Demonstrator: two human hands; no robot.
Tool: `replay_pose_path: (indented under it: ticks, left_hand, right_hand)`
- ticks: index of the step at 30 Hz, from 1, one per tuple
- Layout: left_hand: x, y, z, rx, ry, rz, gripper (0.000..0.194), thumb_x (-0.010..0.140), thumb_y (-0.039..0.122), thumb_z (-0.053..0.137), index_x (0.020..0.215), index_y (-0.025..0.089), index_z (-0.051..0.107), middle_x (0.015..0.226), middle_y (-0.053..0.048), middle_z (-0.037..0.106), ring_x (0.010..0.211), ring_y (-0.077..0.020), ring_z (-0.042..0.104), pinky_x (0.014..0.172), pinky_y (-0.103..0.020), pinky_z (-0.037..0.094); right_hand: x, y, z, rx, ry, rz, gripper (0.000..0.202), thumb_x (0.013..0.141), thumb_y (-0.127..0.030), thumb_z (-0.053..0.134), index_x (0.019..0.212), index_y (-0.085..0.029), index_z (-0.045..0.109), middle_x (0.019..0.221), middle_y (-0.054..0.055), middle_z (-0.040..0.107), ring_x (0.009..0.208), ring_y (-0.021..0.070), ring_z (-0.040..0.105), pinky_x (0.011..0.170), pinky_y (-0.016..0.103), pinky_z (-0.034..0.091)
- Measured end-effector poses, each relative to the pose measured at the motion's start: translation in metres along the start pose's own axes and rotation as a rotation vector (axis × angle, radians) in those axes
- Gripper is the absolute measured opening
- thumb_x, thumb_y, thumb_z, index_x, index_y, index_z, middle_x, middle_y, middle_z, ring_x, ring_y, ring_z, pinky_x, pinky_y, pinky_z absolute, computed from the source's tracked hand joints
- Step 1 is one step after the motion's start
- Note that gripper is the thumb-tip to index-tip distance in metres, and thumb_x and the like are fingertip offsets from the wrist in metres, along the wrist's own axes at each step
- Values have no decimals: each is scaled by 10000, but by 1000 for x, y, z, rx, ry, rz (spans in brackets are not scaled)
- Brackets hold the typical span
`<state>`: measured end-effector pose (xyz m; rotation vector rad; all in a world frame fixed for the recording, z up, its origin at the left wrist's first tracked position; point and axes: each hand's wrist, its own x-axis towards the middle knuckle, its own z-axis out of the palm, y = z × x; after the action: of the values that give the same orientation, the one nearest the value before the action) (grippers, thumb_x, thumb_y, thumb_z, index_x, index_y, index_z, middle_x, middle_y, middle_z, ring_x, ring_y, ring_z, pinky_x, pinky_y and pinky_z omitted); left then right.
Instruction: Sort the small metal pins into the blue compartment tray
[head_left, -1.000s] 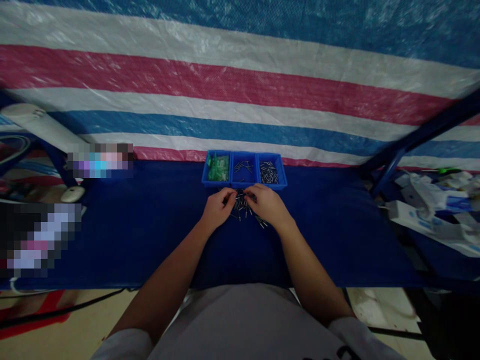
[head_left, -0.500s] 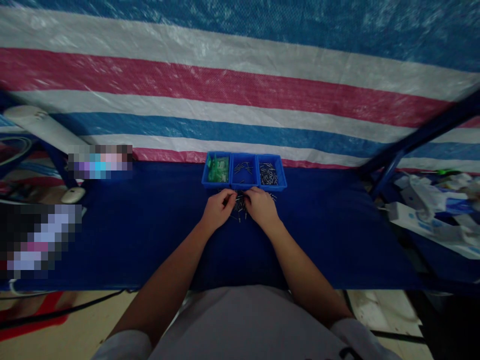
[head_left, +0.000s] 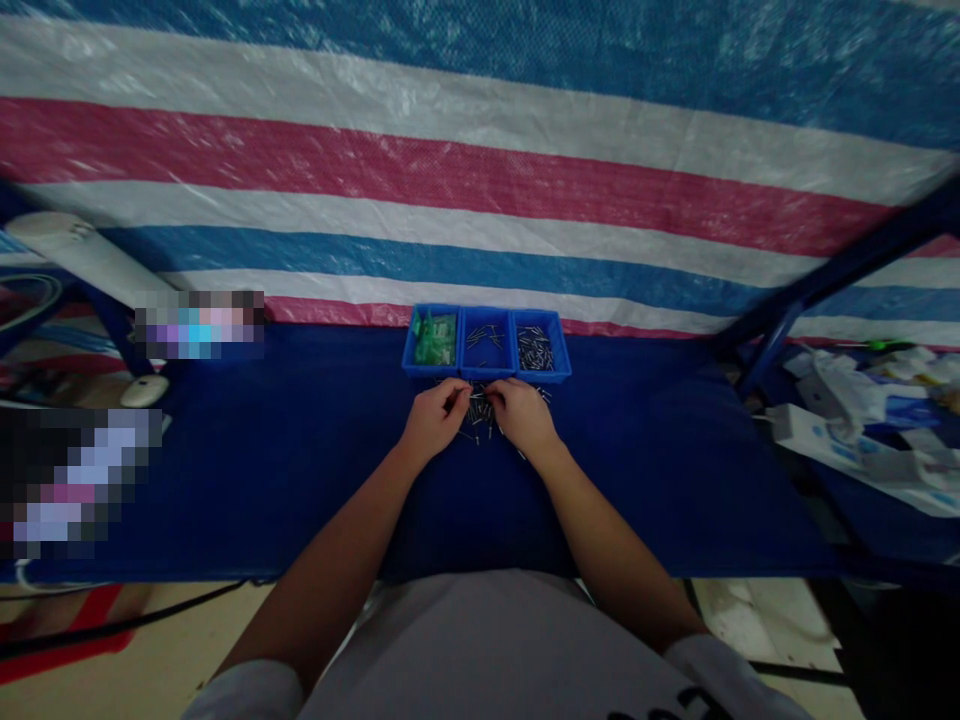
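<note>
Head cam only, hands small in view. L hand (head_left: pixel 433 415) and R hand (head_left: pixel 525 415) low over the table (head_left: pixel 645 450), fingertips facing each other w/ a narrow gap. Both drawn in narrow, thumb near forefinger; can't tell if either pinches a piece (too small and dim from my end).

Loose metal pieces (head_left: pixel 481 412): on table btw. and under the fingertips, thin, pointing various ways, a few poking out past R hand. My read: heaped there so both hands reach w/o stretching, fingers kept narrow to single out thin bits.

Just beyond: 3 blue bins side by side. Left bin (head_left: pixel 430 371) has green packets (head_left: pixel 431 340); middle bin (head_left: pixel 486 374) a few thin metal pieces (head_left: pixel 487 335); right bin (head_left: pixel 541 377) a denser lot of metal bits (head_left: pixel 535 350). Probably set close to keep kinds apart within short reach.

Edges: bin front walls stand just past the fingertips, so fwd. motion needs lift. Striped sheet (head_left: pixel 450 170) rises behind bins, limits depth. Near table edge runs by the person's shirt (head_left: pixel 480 640), forearms crossing it. Sideways there's more room: blue top runs out L toward a white rounded thing (head_left: pixel 145 390), R toward the frame bar (head_left: pixel 825 270) and white boxes (head_left: pixel 817 435). Low sideways sweeps could scatter the pile, I'd judge.
</note>
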<state>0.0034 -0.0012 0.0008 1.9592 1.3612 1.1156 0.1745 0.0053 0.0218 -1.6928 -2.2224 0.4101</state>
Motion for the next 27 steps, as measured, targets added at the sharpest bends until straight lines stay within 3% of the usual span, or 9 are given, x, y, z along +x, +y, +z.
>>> replay_pose_path:
  ticks: [9,16,27]
  left_hand:
    - [1,0,-1,13,-7,3,212,913,324,492,926,183,651,675,14,627,556,-93,547,556,-206,420]
    - [1,-1,1,21,-31,10,169,887,305,540,960,200,651,618,40,596,528,-87,531,560,-206,418]
    - [2,-3,1,32,-18,2,212,914,341,511,868,181,643,645,26,604,548,-91,520,549,-212,386]
  right_hand:
    - [-4,-3,-3,128,19,-37,217,890,-73,460,968,-170,637,970,84,643,956,196,587,882,306,441]
    - [-7,-7,-7,371,42,-247,201,880,-60,406,943,-188,548,945,66,606,927,186,564,863,313,440]
    - [-2,1,-6,496,124,-256,108,887,-148,483,960,-181,555,908,55,600,847,165,582,787,286,467]
